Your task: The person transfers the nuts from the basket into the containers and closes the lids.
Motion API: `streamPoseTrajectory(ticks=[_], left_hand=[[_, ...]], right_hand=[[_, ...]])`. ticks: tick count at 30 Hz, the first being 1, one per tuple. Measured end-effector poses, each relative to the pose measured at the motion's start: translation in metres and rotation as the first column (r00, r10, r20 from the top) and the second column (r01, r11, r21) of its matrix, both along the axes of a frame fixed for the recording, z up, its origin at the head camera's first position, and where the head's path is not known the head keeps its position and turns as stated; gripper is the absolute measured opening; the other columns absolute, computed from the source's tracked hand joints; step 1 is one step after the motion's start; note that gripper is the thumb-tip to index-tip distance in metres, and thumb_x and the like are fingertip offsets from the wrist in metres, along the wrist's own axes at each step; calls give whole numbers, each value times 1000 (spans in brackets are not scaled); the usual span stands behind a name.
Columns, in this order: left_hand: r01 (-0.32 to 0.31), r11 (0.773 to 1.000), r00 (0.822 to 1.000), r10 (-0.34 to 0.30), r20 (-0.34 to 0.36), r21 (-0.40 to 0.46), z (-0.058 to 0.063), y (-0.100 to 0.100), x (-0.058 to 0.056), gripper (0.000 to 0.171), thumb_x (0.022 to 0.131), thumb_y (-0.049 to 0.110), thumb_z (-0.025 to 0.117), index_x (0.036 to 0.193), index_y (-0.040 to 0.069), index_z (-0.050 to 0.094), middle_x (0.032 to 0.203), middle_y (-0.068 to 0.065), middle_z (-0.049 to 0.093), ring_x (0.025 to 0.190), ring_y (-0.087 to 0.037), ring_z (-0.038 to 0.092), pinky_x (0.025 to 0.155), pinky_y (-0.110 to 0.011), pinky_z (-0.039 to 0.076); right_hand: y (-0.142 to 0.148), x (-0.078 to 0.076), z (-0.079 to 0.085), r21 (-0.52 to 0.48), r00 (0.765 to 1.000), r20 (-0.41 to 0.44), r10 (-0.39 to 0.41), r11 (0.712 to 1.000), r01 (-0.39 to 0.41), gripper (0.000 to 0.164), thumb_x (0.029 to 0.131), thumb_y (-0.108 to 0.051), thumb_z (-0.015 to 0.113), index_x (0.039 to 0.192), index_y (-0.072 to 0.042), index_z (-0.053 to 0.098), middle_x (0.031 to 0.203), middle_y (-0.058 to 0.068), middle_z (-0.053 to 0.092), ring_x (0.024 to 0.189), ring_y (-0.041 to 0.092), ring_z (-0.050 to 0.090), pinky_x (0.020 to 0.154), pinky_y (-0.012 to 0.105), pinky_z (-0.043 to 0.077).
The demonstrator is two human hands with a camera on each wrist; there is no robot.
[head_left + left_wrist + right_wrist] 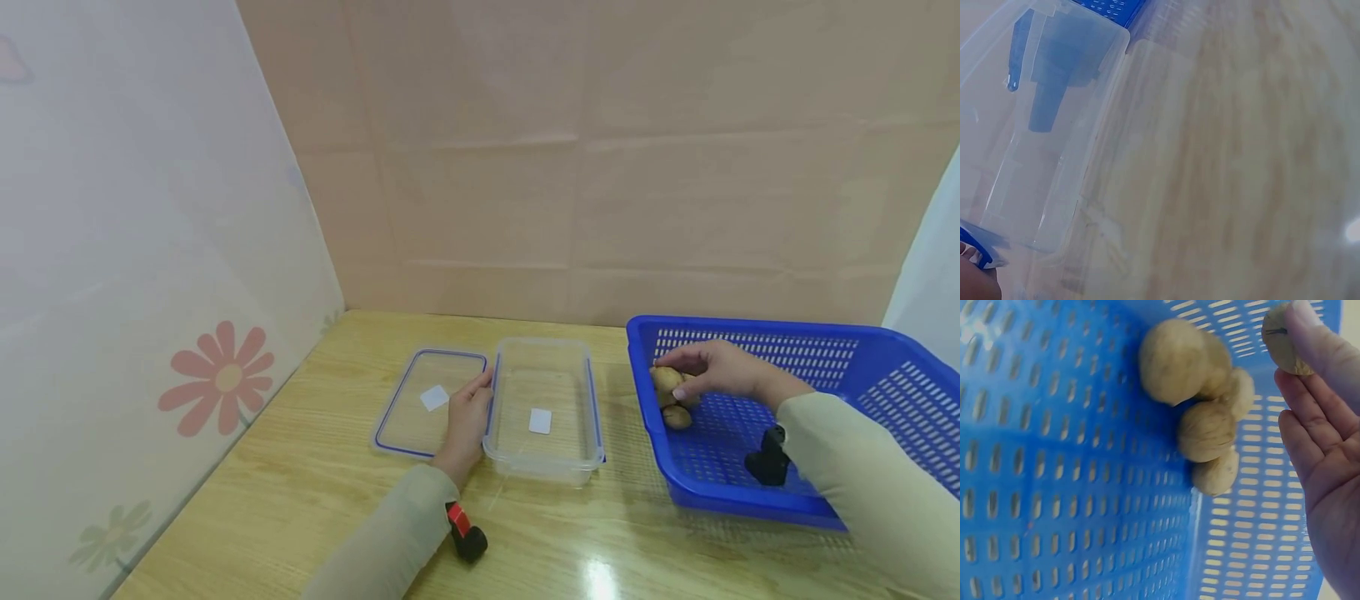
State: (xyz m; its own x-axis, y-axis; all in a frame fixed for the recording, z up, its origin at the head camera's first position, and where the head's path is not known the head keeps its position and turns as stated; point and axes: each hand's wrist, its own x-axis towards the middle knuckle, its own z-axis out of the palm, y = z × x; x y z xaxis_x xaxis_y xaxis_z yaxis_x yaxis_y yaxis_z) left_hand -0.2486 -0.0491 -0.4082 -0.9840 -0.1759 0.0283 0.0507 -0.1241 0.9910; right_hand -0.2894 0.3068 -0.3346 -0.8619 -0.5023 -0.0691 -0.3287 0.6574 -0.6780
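Observation:
On the table stands a clear plastic food container (558, 379) with blue side clips and a white label. My left hand (467, 421) holds its left side, fingers at the blue clip (974, 245) in the left wrist view. My right hand (720, 371) is inside the blue basket (750, 506), at its left wall. Thumb and fingers pinch a walnut (1285, 340), raised beside the wall in the right wrist view. Several other round, tan walnuts (1207, 431) lie clustered in that part of the basket.
The container's clear lid (408, 417), edged in blue and bearing a white label, lies flat left of the container. The slatted basket takes up the table's right side. A beige sheet (600, 167) hangs behind, and a flowered white one (172, 250) stands at the left.

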Motion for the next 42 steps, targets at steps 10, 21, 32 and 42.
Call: streamPoseTrajectory(ticks=[10,21,32,42], left_hand=[[6,1000,1000,-6,2,-6,0,0,1,40,89,1,44,128,2,52,138,-11,46,132,-27,37,109,-37,31],[2,1000,1000,-2,7,-4,-4,-1,-1,40,88,1,45,128,2,52,138,-11,47,132,-27,37,109,-38,32],[23,1000,1000,-23,17,-8,6,1,2,39,89,1,44,128,1,51,138,-12,45,133,-29,36,109,-39,31],[7,1000,999,-6,32,-30,-2,3,-6,41,88,5,46,128,5,54,137,-8,48,132,-26,38,109,-38,32]], right_hand=[[0,5,14,-96,993,-19,-117,989,115,57,78,-22,73,126,1,53,118,14,63,95,-2,59,80,31,54],[2,1,18,-288,992,-51,-117,953,97,42,83,-11,67,123,-5,54,100,-21,64,92,-3,60,76,15,49],[-6,-2,30,-371,993,-37,-112,924,90,36,85,-5,63,117,-21,58,99,-22,64,93,-5,59,77,11,48],[-15,-6,40,-430,999,-11,-53,902,43,39,85,1,60,116,-23,59,101,-18,66,94,-1,60,79,13,49]])
